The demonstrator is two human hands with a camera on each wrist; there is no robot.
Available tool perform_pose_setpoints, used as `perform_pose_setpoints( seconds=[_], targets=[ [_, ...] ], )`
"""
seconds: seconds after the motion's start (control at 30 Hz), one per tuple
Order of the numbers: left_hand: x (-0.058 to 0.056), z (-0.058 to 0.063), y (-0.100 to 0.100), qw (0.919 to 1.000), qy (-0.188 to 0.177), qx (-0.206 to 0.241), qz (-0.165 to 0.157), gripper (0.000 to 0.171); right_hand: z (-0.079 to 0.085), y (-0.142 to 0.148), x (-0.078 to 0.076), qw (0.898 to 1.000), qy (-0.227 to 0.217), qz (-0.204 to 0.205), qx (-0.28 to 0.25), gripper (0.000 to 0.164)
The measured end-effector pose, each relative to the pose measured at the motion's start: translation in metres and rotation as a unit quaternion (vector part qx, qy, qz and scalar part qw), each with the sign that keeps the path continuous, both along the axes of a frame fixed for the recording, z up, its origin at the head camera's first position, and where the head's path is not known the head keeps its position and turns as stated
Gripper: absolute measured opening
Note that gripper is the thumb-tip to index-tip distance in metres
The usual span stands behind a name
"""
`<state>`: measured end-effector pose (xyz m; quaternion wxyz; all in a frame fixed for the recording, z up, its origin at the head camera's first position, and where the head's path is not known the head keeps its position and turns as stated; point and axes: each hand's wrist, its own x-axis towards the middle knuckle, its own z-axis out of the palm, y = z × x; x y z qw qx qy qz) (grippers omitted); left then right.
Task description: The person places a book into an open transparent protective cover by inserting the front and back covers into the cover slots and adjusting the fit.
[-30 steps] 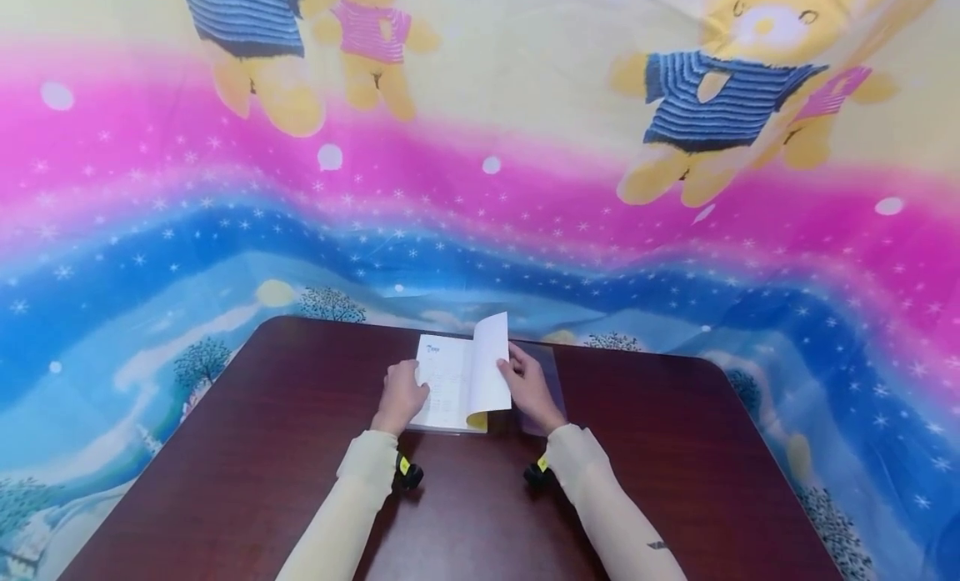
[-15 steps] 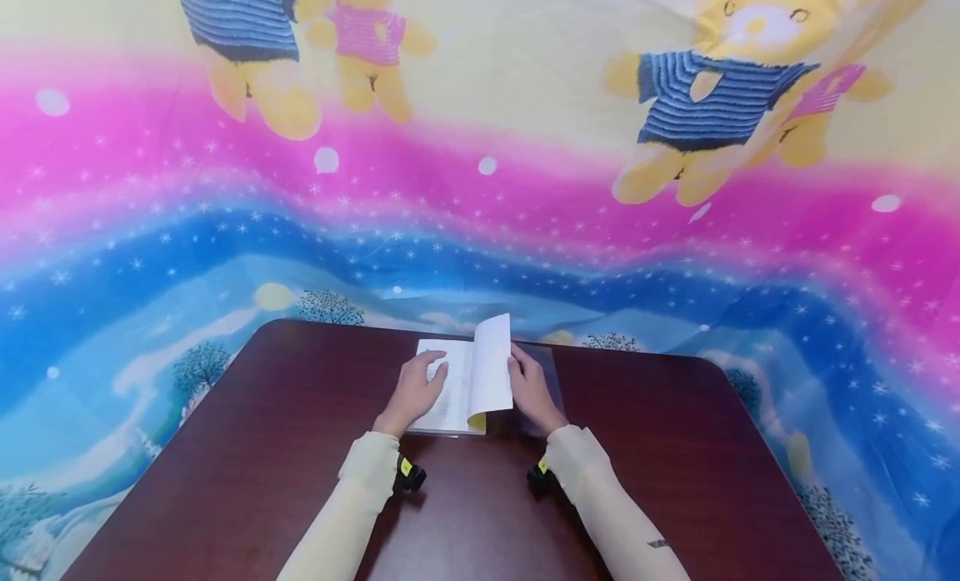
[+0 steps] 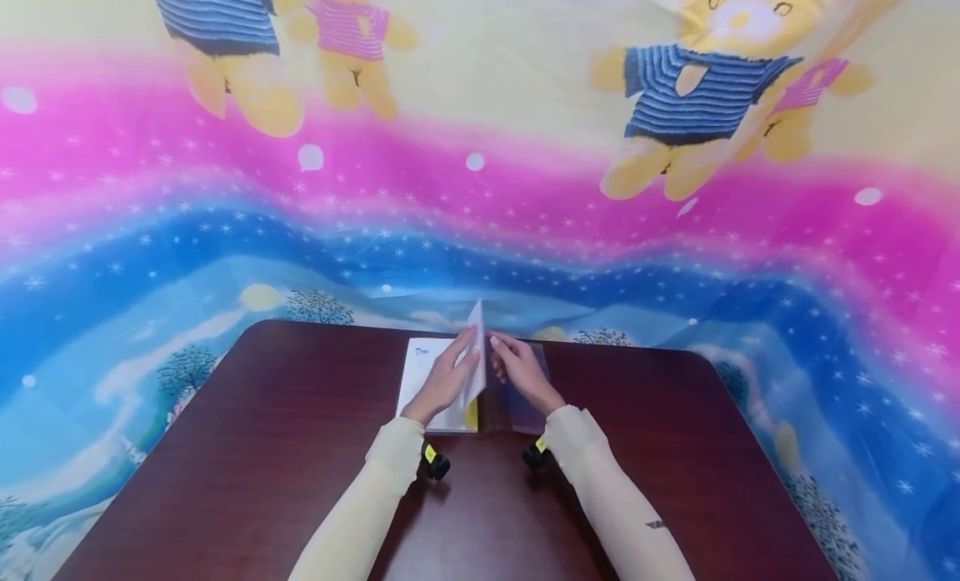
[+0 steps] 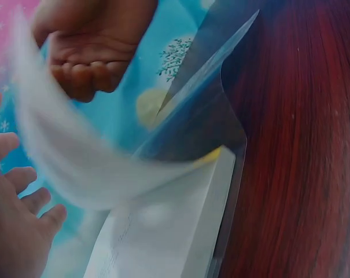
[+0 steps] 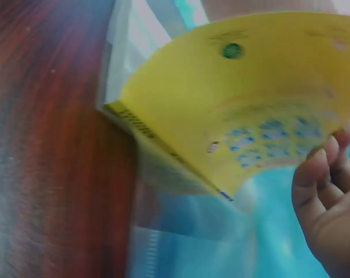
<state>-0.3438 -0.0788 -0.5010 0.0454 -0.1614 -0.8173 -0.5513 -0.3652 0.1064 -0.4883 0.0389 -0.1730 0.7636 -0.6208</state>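
A book with white pages (image 3: 414,381) lies at the table's far side, its yellow cover (image 5: 238,87) lifted and bent upright. My left hand (image 3: 446,379) reaches over the pages with fairly straight fingers, its fingertips overlapping the white inner side of the raised cover. In the left wrist view its fingers (image 4: 24,197) are spread beside the blurred white sheet. My right hand (image 3: 521,371) is on the cover's outer side, fingers loosely bent, fingertips right at the cover's edge. A clear plastic sleeve (image 4: 215,110) spreads out from the book under the right hand.
The dark red-brown wooden table (image 3: 315,464) has rounded far corners. Behind it hangs a patterned cloth (image 3: 480,206) with bears, snowflakes and trees. Black wrist cameras with yellow marks sit at both cuffs.
My left hand has moved right, from the book's left edge across the pages to the raised cover. The cover has swung left to nearly upright, away from my right hand, whose fingers have loosened.
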Motion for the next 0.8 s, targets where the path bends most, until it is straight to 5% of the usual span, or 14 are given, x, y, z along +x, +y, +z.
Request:
perform_pose_setpoints(
  seconds=[0.27, 0.5, 0.8],
  targets=[
    [0.002, 0.003, 0.006, 0.9999, 0.013, -0.006, -0.004, 0.063, 0.001, 0.034, 0.003, 0.987, 0.024, 0.064, 0.142, 0.043],
    [0.004, -0.007, 0.013, 0.9982, 0.034, -0.049, -0.008, 0.059, -0.021, 0.073, 0.008, 0.951, 0.046, 0.096, 0.291, 0.065],
    [0.004, -0.005, 0.024, 0.9924, 0.057, -0.108, -0.020, 0.062, -0.018, 0.081, 0.015, 0.909, 0.002, 0.121, 0.400, 0.084]
  ],
)
